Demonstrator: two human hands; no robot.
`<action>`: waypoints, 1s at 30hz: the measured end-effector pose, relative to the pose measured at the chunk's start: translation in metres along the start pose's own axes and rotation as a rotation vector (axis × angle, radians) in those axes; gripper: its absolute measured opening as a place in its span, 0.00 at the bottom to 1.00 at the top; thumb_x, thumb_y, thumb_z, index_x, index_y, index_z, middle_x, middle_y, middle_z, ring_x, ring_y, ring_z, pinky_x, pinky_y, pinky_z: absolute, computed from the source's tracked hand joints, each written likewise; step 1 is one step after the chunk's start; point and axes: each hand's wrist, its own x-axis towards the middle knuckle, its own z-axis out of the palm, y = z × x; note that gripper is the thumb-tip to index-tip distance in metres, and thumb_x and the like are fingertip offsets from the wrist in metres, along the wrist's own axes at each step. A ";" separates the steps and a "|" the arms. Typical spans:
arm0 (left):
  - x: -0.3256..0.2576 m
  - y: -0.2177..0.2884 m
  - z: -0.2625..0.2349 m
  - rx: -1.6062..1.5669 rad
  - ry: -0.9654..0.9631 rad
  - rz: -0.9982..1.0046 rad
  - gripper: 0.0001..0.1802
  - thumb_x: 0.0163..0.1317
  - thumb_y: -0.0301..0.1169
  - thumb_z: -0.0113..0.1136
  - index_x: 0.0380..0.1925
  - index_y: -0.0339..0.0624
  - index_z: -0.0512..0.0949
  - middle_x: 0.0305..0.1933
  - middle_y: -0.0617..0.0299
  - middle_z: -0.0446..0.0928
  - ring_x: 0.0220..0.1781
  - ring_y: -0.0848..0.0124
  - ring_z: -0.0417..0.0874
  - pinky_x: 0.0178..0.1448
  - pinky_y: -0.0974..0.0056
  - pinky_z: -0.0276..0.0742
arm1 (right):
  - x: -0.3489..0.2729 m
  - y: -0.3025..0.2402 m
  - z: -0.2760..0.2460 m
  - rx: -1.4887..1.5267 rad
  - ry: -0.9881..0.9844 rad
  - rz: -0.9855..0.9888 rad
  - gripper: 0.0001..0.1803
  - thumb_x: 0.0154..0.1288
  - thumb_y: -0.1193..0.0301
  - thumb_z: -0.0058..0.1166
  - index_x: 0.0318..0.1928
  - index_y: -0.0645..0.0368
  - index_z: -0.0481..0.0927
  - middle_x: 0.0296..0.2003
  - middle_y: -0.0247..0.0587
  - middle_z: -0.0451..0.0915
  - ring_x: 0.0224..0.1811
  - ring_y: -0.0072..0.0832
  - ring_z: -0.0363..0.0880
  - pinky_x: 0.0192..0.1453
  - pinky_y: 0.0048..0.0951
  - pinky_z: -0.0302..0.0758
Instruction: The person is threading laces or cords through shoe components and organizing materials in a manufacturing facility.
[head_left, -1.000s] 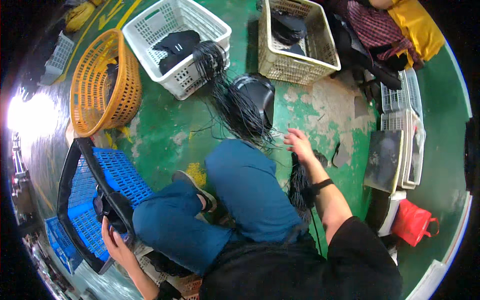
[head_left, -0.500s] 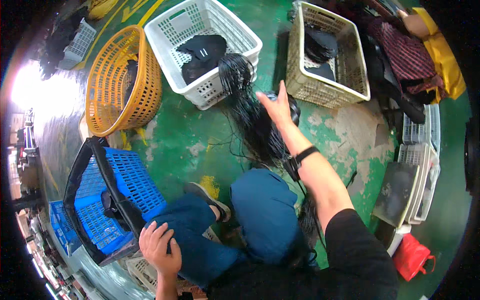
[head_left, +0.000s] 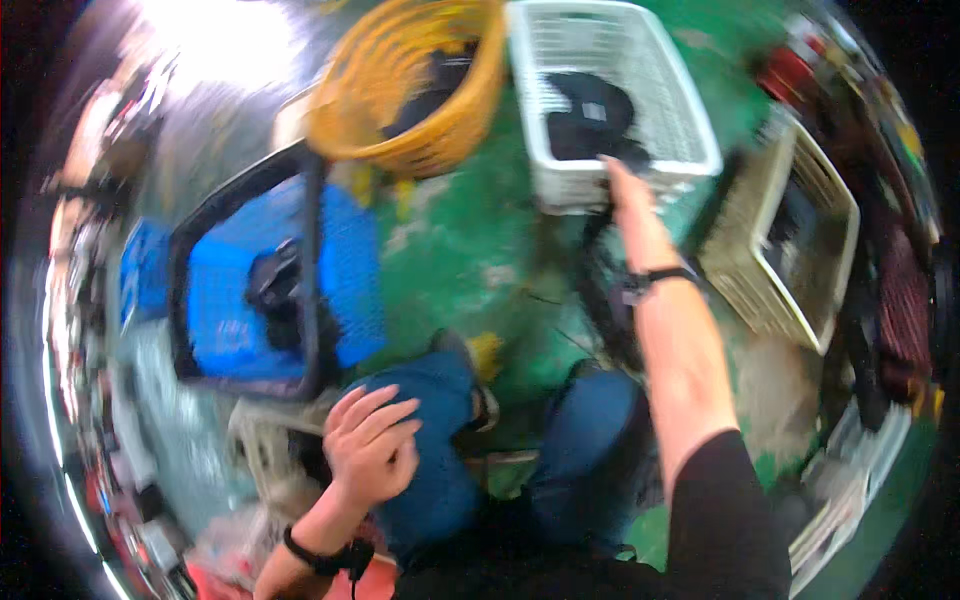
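Observation:
My right hand [head_left: 628, 188] reaches over the near rim of the white crate [head_left: 650, 60], its fingers smeared by motion and partly lost against dark things. Inside the crate lie flat black pieces [head_left: 590, 110] with a small pale mark. A bundle of thin black cords [head_left: 605, 285] hangs by the crate's near side, close to my right wrist, and trails down toward the floor. My left hand [head_left: 370, 445] is over my left thigh, fingers loosely bent and apart, holding nothing. The blue basket [head_left: 355, 290] with a black padded rim stands beyond it, black items [head_left: 275, 285] inside.
A yellow-orange round basket [head_left: 345, 110] with dark pieces stands at the far left of the white crate. To the right is a tilted beige crate [head_left: 745, 260]. A pale plastic stool or crate [head_left: 265, 440] sits near my left arm. The green floor [head_left: 440, 250] shows between them.
The view has swung to the right-hand side's opposite, so the baskets sit further right. My right hand has moved from above the cord bundle to the white crate's rim. My left hand has lifted slightly.

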 end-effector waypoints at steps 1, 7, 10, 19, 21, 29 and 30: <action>0.016 0.008 0.019 -0.131 0.028 0.059 0.07 0.46 0.24 0.61 0.26 0.47 0.84 0.44 0.64 0.85 0.55 0.60 0.83 0.66 0.50 0.71 | 0.049 0.002 -0.082 0.003 0.010 -0.046 0.29 0.61 0.52 0.63 0.52 0.64 0.82 0.48 0.45 0.82 0.49 0.32 0.78 0.56 0.35 0.72; -0.025 0.005 -0.004 -0.144 0.136 -0.045 0.07 0.46 0.25 0.61 0.27 0.48 0.84 0.45 0.65 0.85 0.56 0.65 0.83 0.66 0.52 0.71 | -0.059 -0.037 -0.051 -0.285 -0.066 -0.283 0.15 0.58 0.61 0.63 0.38 0.61 0.84 0.26 0.35 0.81 0.30 0.23 0.75 0.37 0.26 0.68; -0.039 0.004 -0.003 -0.162 0.191 -0.059 0.07 0.46 0.25 0.62 0.27 0.47 0.84 0.45 0.65 0.85 0.56 0.65 0.82 0.66 0.53 0.71 | -0.146 -0.080 -0.021 -0.288 -0.156 -0.458 0.12 0.61 0.63 0.61 0.39 0.58 0.84 0.24 0.29 0.77 0.28 0.20 0.73 0.35 0.24 0.66; -0.037 0.002 -0.008 -0.453 0.278 -0.155 0.20 0.53 0.24 0.64 0.49 0.39 0.81 0.53 0.53 0.82 0.58 0.55 0.81 0.67 0.54 0.71 | -0.300 -0.166 0.034 -0.048 -0.738 -0.699 0.12 0.65 0.67 0.57 0.41 0.64 0.81 0.23 0.32 0.75 0.27 0.22 0.74 0.37 0.24 0.69; -0.021 -0.001 -0.018 -0.490 0.309 -0.147 0.41 0.57 0.31 0.68 0.70 0.34 0.62 0.72 0.46 0.65 0.75 0.53 0.64 0.76 0.55 0.59 | -0.333 -0.168 0.059 0.025 -0.796 -0.674 0.12 0.65 0.67 0.58 0.42 0.65 0.80 0.23 0.33 0.74 0.29 0.24 0.75 0.38 0.26 0.71; 0.089 -0.004 -0.070 -0.695 0.544 -0.095 0.40 0.50 0.32 0.67 0.66 0.40 0.67 0.59 0.41 0.74 0.64 0.54 0.76 0.67 0.55 0.70 | -0.429 -0.184 0.159 0.652 -0.911 -0.450 0.09 0.64 0.67 0.62 0.37 0.56 0.76 0.24 0.31 0.71 0.30 0.27 0.74 0.43 0.31 0.74; 0.091 -0.015 -0.089 -0.627 0.514 -0.135 0.33 0.50 0.30 0.66 0.61 0.42 0.74 0.51 0.43 0.81 0.56 0.55 0.83 0.60 0.56 0.77 | -0.430 -0.193 0.159 0.700 -0.924 -0.436 0.10 0.63 0.66 0.63 0.37 0.56 0.76 0.25 0.33 0.73 0.31 0.28 0.75 0.45 0.32 0.75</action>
